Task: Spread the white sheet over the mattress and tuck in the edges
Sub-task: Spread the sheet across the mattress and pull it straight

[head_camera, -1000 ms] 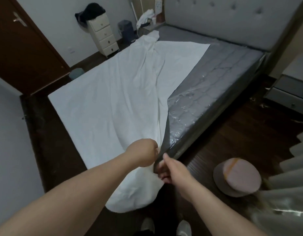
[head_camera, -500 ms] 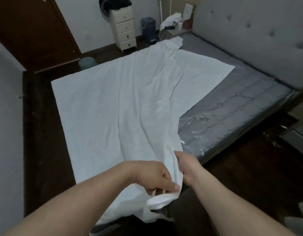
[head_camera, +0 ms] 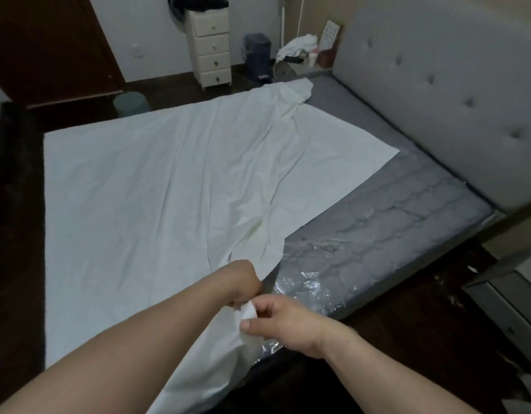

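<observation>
1. The white sheet [head_camera: 156,198] covers the left and centre of the mattress [head_camera: 386,222]; the grey, plastic-wrapped right side lies bare below the headboard [head_camera: 443,94].
2. At lower centre, the right hand [head_camera: 283,322] pinches the sheet's bunched corner; the left hand [head_camera: 243,282] seems clenched on the same fold, though its fingers are hidden.
3. To do this well, I would separate the hands along the hem, pull the corner rightward until taut, then tuck.
4. No readable writing; the card at the top is too blurred.

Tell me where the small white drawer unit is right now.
In the head view, the drawer unit stands against the far wall, beyond the bed, between the brown door and a dark bin.
</observation>
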The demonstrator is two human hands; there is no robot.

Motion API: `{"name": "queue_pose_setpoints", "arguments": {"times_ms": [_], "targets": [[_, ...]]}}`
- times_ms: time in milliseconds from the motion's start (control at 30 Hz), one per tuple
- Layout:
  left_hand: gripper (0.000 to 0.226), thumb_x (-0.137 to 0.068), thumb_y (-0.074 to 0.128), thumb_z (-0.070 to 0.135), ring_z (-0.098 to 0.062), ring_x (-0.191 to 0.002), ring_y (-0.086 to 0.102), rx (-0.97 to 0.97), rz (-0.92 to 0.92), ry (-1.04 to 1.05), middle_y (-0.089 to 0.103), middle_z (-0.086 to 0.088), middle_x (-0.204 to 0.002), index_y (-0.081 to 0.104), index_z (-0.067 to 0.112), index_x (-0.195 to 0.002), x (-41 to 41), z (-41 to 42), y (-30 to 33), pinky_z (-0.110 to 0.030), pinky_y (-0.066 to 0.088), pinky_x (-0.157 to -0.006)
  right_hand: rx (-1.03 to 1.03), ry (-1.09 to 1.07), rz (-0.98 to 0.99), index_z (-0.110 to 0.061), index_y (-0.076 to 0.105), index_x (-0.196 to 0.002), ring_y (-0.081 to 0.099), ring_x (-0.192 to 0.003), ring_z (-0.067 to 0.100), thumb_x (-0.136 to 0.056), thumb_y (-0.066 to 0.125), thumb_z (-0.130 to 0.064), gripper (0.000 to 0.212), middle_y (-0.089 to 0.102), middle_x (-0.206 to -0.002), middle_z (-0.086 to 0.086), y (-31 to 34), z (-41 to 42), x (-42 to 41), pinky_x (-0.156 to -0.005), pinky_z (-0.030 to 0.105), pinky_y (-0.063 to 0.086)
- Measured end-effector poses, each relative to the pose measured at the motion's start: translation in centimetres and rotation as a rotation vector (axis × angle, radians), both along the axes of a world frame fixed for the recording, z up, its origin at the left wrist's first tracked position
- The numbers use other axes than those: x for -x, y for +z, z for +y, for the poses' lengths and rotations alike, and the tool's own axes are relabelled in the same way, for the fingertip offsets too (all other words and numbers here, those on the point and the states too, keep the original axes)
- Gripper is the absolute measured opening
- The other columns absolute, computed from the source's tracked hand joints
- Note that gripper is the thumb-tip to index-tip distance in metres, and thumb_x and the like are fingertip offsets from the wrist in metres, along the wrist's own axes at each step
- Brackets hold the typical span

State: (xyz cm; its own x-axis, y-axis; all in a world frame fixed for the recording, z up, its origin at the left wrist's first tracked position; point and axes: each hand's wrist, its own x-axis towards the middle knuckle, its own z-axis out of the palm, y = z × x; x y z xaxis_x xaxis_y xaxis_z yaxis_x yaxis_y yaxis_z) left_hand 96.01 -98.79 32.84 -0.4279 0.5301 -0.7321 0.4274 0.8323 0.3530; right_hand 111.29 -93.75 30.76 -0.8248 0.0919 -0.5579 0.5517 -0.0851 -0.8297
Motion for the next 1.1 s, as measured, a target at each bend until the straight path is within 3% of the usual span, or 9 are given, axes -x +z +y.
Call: {"name": "queue_pose_setpoints", "arguments": {"times_ms": [67, 133, 267, 400, 533, 667, 800, 933, 1100], "targets": [[0.027, -0.094, 0.052, 0.004, -0.026, -0.081, 0.065, 0.033, 0.012, -0.02, 0.069, -0.013, -0.105, 0.068, 0.002, -0.116, -0.3, 1.7, -1.7, -0.027, 0.052, -0.061, 0.023, 0.094, -0.008, -0.006, 0.069, -0.091, 0.06, -0.089, 0.023, -0.08, 0.078, -0.048, 0.044, 0.067, -0.094, 0.01, -1.3, 3.4, 0.4, -0.085, 0.046, 0.047], [0.023, -0.084, 0.051, -0.002, -0.03, -0.078, 0.067, 0.049, -0.011, 0.013, 0.069, -0.014, -0.094, 0.067, 0.003, -0.101, -1.1, 2.9, -2.8, -0.023, 0.042, -0.046, 0.078, 0.156, -0.05, -0.003, 0.066, -0.087, 0.056, -0.086, 0.022, -0.086, 0.073, -0.049, 0.046, 0.063, -0.091, 0.011, -2.4, 6.8, 0.8, -0.081, 0.04, 0.044], [0.022, -0.086, 0.046, -0.002, -0.021, -0.078, 0.058, 0.041, -0.071, 0.174, 0.06, -0.002, -0.085, 0.059, 0.016, -0.087, -4.1, 5.5, -3.7, -0.026, 0.042, -0.058, 0.243, 0.146, -0.179, -0.015, 0.07, -0.102, 0.063, -0.081, 0.013, -0.104, 0.058, -0.036, 0.024, 0.071, -0.097, 0.004, -4.6, 15.3, 0.2, -0.073, 0.028, 0.048], [0.021, -0.083, 0.042, -0.001, -0.023, -0.077, 0.052, 0.153, -0.096, 0.105, 0.057, -0.006, -0.082, 0.043, 0.017, -0.074, -9.1, 8.8, -3.9, -0.032, 0.041, -0.065, 0.343, -0.085, -0.4, -0.017, 0.068, -0.119, 0.072, -0.09, 0.017, -0.099, 0.059, -0.054, 0.043, 0.077, -0.104, 0.0, -8.2, 23.2, -1.6, -0.082, 0.037, 0.058], [0.018, -0.077, 0.051, 0.002, -0.026, -0.089, 0.062, 0.221, -0.222, 0.049, 0.066, -0.002, -0.088, 0.057, 0.016, -0.087, -13.8, 12.0, -3.6, -0.038, 0.052, -0.078, 0.426, -0.216, -0.496, -0.018, 0.065, -0.123, 0.07, -0.104, 0.022, -0.099, 0.062, -0.052, 0.042, 0.076, -0.114, 0.005, -10.1, 27.3, -2.2, -0.078, 0.037, 0.057], [0.021, -0.081, 0.053, 0.009, -0.022, -0.091, 0.063, 0.334, -0.364, -0.032, 0.069, 0.002, -0.095, 0.064, 0.021, -0.094, -16.0, 13.8, -4.7, -0.037, 0.051, -0.081, 0.409, -0.284, -0.496, -0.016, 0.064, -0.087, 0.057, -0.057, 0.007, -0.101, 0.065, -0.03, 0.02, 0.064, -0.064, -0.005, -11.2, 28.5, -3.4, -0.053, 0.022, 0.046], [0.018, -0.094, 0.049, 0.017, -0.031, -0.11, 0.062, 0.508, -0.403, -0.241, 0.064, -0.006, -0.116, 0.061, 0.017, -0.108, -17.6, 15.5, -6.3, -0.038, 0.048, -0.085, 0.345, -0.234, -0.487, -0.017, 0.059, -0.082, 0.05, -0.051, 0.006, -0.102, 0.061, -0.022, 0.021, 0.058, -0.062, -0.004, -12.6, 29.8, -7.1, -0.048, 0.02, 0.042], [0.028, -0.094, 0.049, 0.021, -0.03, -0.084, 0.063, 0.474, -0.216, -0.193, 0.066, -0.009, -0.092, 0.069, 0.002, -0.1, -18.9, 16.0, -9.1, -0.04, 0.054, -0.082, 0.212, -0.105, -0.488, -0.018, 0.063, -0.089, 0.056, -0.057, 0.004, -0.101, 0.061, -0.023, 0.013, 0.071, -0.075, -0.004, -13.3, 30.5, -10.2, -0.054, 0.02, 0.047], [0.04, -0.098, 0.047, 0.031, -0.022, -0.122, 0.058, 0.199, -0.012, 0.052, 0.063, 0.002, -0.135, 0.059, 0.024, -0.135, -18.3, 16.4, -12.5, -0.037, 0.049, -0.099, 0.121, -0.039, -0.485, -0.019, 0.067, -0.097, 0.059, -0.06, 0.006, -0.096, 0.064, -0.027, 0.009, 0.075, -0.084, -0.002, -15.5, 30.3, -12.1, -0.06, 0.023, 0.047]]}}
